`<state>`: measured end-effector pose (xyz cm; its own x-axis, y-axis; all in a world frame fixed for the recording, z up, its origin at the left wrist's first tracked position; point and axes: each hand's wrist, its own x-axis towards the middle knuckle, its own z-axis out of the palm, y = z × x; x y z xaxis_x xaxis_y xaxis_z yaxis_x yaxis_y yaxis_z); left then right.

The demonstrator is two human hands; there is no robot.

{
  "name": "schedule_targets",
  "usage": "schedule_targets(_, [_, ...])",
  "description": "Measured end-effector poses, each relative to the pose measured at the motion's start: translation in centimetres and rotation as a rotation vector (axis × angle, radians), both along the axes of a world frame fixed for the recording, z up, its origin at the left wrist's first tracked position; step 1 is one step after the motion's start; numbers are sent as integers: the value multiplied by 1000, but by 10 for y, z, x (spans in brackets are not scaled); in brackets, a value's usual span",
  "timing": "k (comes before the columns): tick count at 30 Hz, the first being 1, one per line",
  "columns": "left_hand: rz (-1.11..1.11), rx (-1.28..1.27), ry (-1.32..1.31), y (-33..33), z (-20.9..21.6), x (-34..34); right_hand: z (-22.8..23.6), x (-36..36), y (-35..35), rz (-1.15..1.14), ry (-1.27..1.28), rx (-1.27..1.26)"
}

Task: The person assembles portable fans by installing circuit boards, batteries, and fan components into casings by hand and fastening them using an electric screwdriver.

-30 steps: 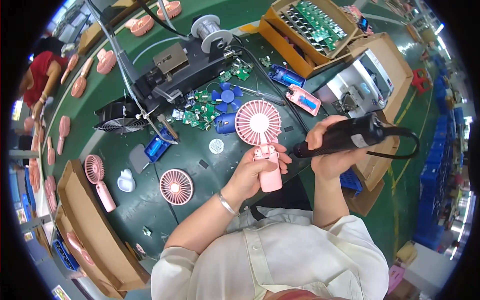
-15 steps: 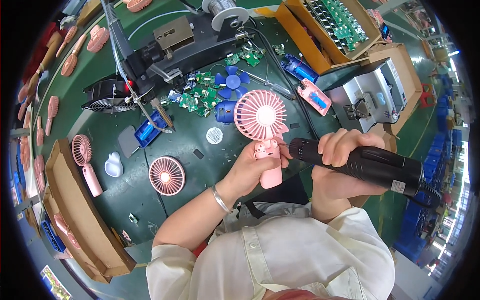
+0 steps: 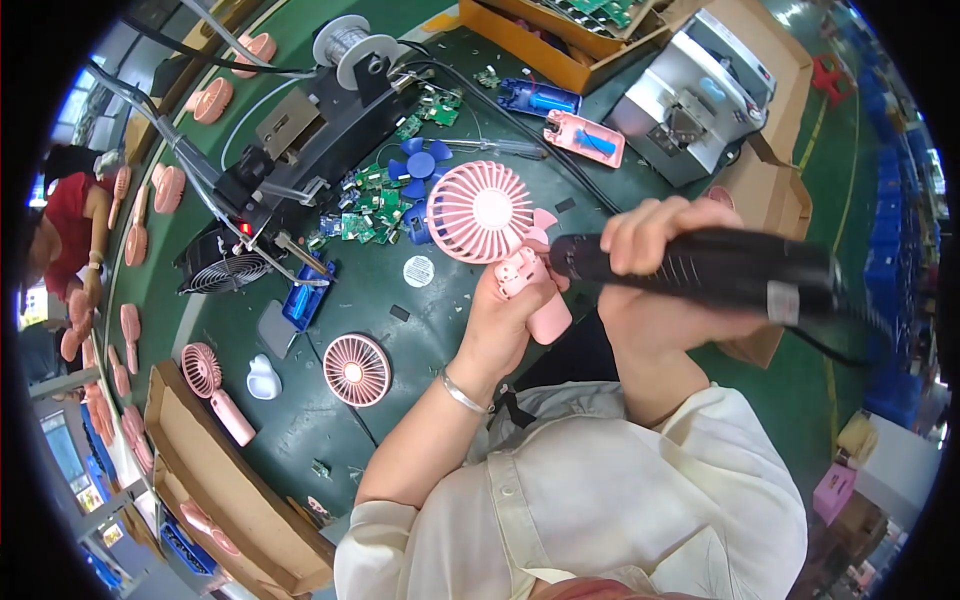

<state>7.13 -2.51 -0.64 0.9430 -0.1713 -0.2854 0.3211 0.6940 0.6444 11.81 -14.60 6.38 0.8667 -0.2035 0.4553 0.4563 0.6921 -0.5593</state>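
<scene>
My left hand (image 3: 505,320) is closing its fingers snugly around the handle of the pink fan (image 3: 520,268), and I am holding it up close to the middle of the near edge of the tabletop (image 3: 410,350). The fan is looking more slanted than half a second ago, with its round head leaning up to the left. My right hand (image 3: 640,245) is wrapping its fingers tightly around the black tool (image 3: 710,268). A second ago its tip was pointing from farther off; now it is sitting just beside the top of the handle. I am not able to tell if it is touching. I think that means I am getting the tool and the fan lined up for work there. Toward the near left corner, a loose pink cage (image 3: 357,371) is lying flat, and nobody is holding it.
</scene>
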Motion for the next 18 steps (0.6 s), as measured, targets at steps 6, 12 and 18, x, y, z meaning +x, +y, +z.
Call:
schedule_targets(6, [-8, 68, -103, 2, -7, -4, 7, 0, 10, -140, 244, 80])
schedule_targets(12, [-54, 101, -113, -1, -4, -9, 14, -13, 1, -173, 186, 12])
schedule_targets(18, [-100, 110, -103, -9, 11, -11, 12, -16, -20, -194, 91, -52])
